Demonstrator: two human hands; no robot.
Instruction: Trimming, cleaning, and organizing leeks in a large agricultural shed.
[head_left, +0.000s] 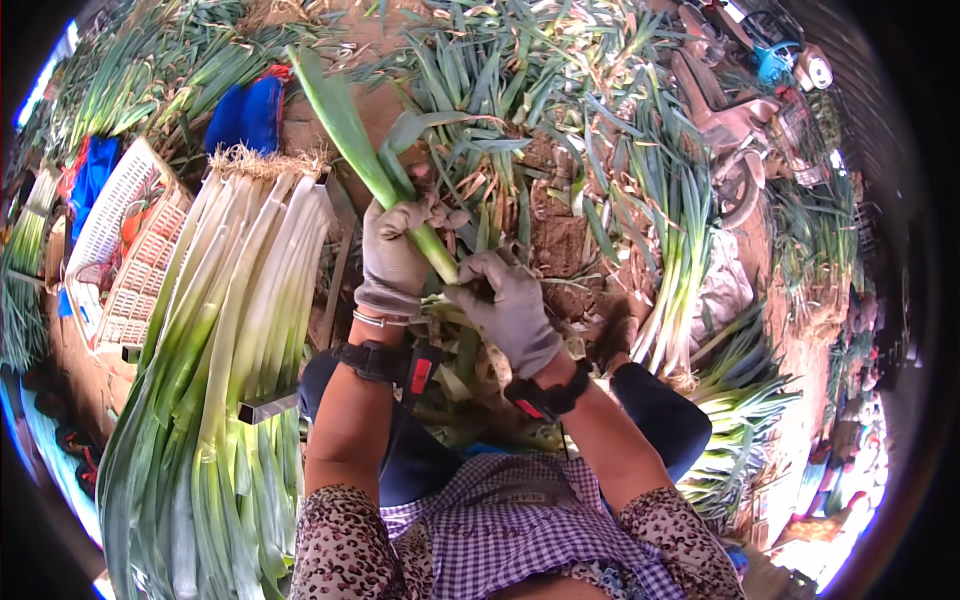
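My left hand, in a pale work glove, is wrapped around the stalk of a green leek. The leek slants across in front of me, its leaves pointing up to the far left and its lower end toward my lap. At that lower end is my gloved right hand, its thumb and fingers curled and pinching the stalk. The leek's tip there is partly covered by the fingers. To my left, a big bundle of cleaned leeks lies on a metal rack, its roots at the far end.
White plastic baskets stand left of the rack, near blue cloth. Loose leeks and leaf scraps cover the ground ahead. More leek bunches lie to the right, with a parked scooter-like vehicle beyond.
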